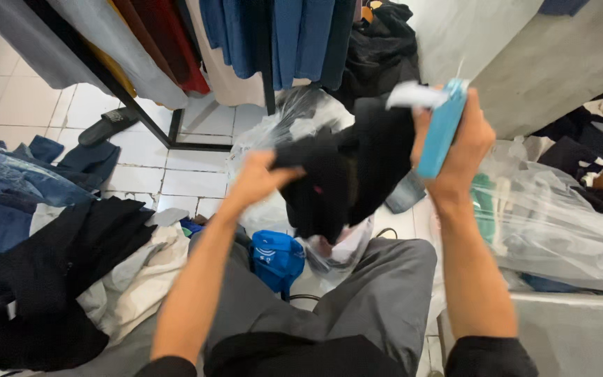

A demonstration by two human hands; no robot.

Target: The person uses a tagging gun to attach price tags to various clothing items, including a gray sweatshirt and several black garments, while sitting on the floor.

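My left hand (pixel 258 179) grips the edge of a black garment (pixel 347 171) held up in front of me. My right hand (pixel 463 143) is raised beside it, closed around a flat light-blue tool (pixel 442 129) with a white end, pressed against the garment's upper right edge. The garment hangs between both hands above my lap. Its lower part droops toward a clear plastic bag (pixel 284 122) behind it.
A rack of hanging clothes (pixel 246 42) stands ahead. Jeans (pixel 8 188) and black and white garments (pixel 71 279) are piled on the floor at left. Bagged clothes (pixel 560 209) lie at right. A blue bag (pixel 276 258) sits by my knees. A sandal (pixel 106 126) lies on the tiles.
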